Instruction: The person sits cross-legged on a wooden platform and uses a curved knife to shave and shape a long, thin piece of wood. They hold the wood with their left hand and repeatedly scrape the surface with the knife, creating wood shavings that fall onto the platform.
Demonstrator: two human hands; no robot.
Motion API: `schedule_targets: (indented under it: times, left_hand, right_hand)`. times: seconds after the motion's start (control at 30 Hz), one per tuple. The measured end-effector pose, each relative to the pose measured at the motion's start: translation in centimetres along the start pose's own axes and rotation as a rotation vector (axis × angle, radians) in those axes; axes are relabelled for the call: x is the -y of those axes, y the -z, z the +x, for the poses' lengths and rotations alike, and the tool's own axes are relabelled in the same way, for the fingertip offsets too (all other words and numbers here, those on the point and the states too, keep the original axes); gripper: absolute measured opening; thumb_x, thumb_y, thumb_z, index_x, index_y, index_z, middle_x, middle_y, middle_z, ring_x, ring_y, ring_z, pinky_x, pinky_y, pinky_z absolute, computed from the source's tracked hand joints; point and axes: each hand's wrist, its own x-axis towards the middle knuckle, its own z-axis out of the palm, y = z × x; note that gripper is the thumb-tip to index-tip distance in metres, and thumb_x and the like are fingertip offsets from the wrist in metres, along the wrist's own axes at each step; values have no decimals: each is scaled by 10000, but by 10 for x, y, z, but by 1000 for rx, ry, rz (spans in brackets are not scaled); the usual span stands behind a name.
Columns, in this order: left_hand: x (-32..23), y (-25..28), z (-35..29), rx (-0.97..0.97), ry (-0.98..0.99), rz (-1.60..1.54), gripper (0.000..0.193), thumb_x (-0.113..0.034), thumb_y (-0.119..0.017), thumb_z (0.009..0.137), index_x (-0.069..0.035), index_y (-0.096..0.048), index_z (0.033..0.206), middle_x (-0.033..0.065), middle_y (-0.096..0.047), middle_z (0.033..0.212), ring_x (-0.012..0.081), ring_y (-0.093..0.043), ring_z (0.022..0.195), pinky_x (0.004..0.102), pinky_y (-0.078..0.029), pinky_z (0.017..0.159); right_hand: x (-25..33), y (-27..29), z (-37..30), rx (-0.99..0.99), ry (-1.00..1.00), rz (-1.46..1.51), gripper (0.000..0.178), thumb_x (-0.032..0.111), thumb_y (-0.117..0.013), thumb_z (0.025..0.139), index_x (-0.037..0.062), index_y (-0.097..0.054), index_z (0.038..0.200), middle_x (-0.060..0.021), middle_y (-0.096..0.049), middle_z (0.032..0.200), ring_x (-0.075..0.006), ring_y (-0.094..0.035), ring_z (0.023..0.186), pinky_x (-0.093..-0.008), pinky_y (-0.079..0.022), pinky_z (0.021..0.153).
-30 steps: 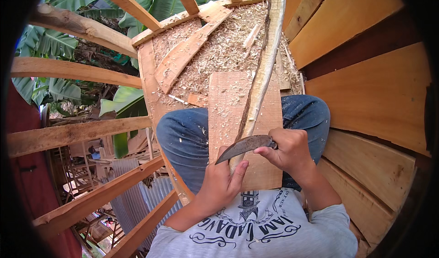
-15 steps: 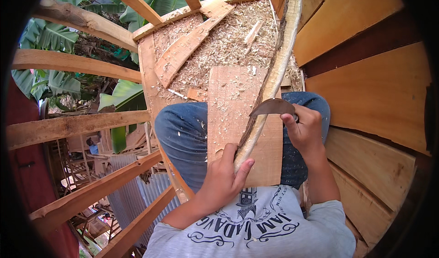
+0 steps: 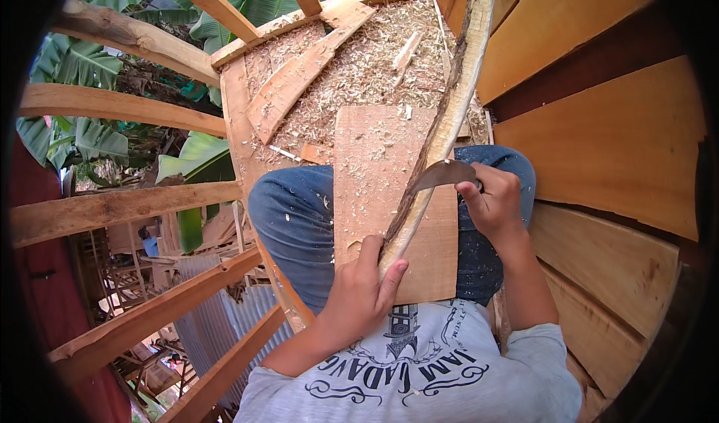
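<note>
Evidently, the step in hand is shaving wood along a strip with a knife. A plank wall (image 3: 592,146) stands on the right. The seated person's jeans (image 3: 292,221) fill the near middle, and a board (image 3: 374,161) lies across the lap. Over the board slants the strip (image 3: 442,142), its near end low at the middle, its far end up and to the right; dark bark shows down its left edge. The left hand (image 3: 367,284) grips that near end, thumb on the right side. The right hand (image 3: 494,198) is closed around the knife's handle, and the knife (image 3: 443,174) crosses the strip partway along, tip to the left. Pale shavings (image 3: 367,78) lie thick on the far side. A further stroke would likely call for a steady left hold and a shallow blade angle, with the edge kept clear of the left fingers.
</note>
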Motion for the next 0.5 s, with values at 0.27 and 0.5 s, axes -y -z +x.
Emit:
schedule_targets:
  times: [0.27, 0.5]
  left_hand:
    - [7, 0, -4, 35, -3, -41, 266, -183, -563, 930, 40, -462, 1033, 241, -555, 690, 421, -596, 605, 432, -447, 517]
    - [6, 0, -4, 24, -90, -39, 282, -189, -559, 935, 47, -465, 1059, 229, -550, 689, 400, -607, 613, 415, -446, 524]
  right_hand:
    - [-18, 4, 10, 6, -10, 45, 466, 431, -593, 891, 4, -587, 704, -147, -531, 554, -304, -582, 499, -350, -442, 458]
    - [2, 2, 0, 123, 218, -53, 455, 452, -591, 882, 12, -663, 790, -141, -579, 588, -289, -592, 500, -329, -437, 449]
